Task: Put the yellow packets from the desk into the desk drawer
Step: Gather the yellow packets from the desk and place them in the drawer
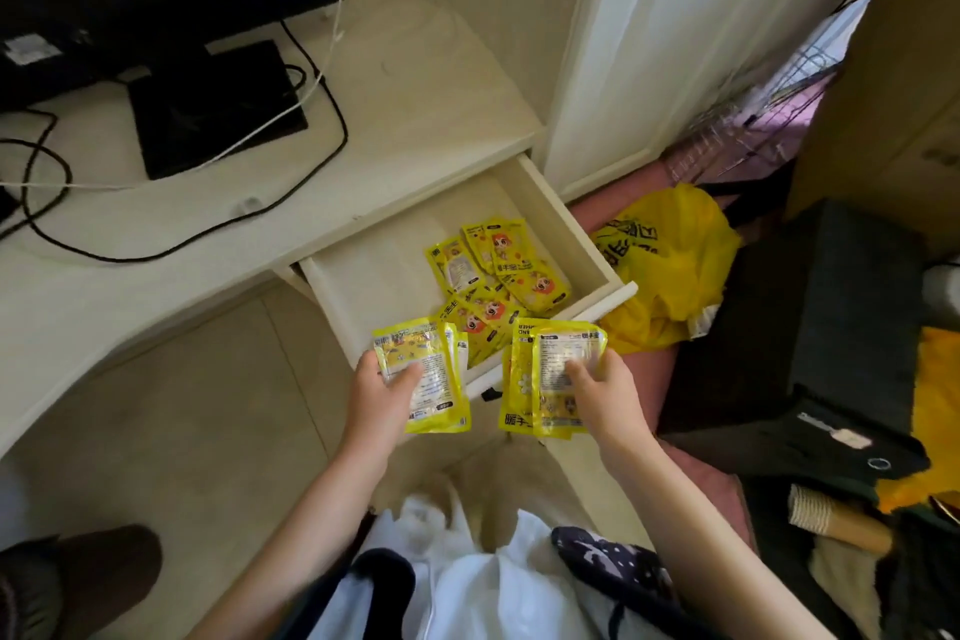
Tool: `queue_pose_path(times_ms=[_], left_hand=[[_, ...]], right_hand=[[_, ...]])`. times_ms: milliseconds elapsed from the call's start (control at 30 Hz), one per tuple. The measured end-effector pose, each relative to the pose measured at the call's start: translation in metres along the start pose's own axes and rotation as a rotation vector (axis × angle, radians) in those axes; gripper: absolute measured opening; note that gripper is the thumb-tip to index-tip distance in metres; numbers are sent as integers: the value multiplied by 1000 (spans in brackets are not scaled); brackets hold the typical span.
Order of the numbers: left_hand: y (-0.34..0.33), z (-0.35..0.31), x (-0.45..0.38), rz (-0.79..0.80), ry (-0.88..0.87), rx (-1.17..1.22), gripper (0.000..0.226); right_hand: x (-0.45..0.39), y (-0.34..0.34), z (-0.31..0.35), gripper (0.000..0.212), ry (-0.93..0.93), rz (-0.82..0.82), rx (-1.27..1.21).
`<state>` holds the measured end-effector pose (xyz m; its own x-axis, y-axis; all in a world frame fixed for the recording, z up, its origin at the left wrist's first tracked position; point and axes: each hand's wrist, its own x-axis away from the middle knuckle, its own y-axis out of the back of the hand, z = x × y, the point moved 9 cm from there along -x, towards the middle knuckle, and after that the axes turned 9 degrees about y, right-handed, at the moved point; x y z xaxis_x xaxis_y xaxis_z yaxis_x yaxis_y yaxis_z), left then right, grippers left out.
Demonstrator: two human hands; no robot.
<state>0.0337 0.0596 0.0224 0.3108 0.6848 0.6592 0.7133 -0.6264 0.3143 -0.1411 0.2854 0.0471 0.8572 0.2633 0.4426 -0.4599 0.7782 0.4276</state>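
The left hand point(382, 392) gripped a small stack of glossy yellow foil packets point(423, 379), thumb on top and fingers curled beneath. The right hand point(600, 392) pinched a second stack of the same printed yellow packets point(545, 379) in the same way. How many packets each stack held could not be told, since the edges overlapped. Both stacks hung above the front lip of the open cream wooden desk drawer point(563, 218), pulled out from the pale desk point(426, 68). More loose yellow packets point(498, 276) already lay in a heap toward the drawer's right front corner.

No packets showed on the visible desk top, which carried a black monitor base point(208, 109) and trailing black and white cables point(322, 68). A crumpled yellow plastic bag point(665, 265) sat on the floor just beside the drawer.

The stacks looked slippery; if either grip loosened before clearing the drawer front, packets could slide off and drop to the floor. Dropped onto the heap, they could ride up over the drawer wall and stop it closing.
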Motion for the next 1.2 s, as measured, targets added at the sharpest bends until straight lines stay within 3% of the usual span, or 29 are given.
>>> queue_pose_path(times_ms=[200,367,600,767,967,1067,1133,1200], left_hand=[[-18,-14,-11,-193,114,75,28],[-21,-10,-36,-289,221,146,27],[-16,0,-94,-324,355,144,41],[-15,11,-150,-316,407,69,29],[-12,24,-200,-369,468,87,36],[-11,34,-216,-380,498,96,38],[-13,44,-225,-364,530,164,43],[-12,51,-231,-367,536,156,47]], right_hand=[[-71,-9,36,19,75,234,127],[-115,-34,52,19,113,387,206],[-163,-101,54,22,68,502,297],[-193,-166,52,39,44,527,345],[-224,-234,36,36,-6,571,378],[-235,-254,33,49,-9,602,313],[-243,-259,30,45,-12,589,312],[-250,-258,26,19,6,593,381]])
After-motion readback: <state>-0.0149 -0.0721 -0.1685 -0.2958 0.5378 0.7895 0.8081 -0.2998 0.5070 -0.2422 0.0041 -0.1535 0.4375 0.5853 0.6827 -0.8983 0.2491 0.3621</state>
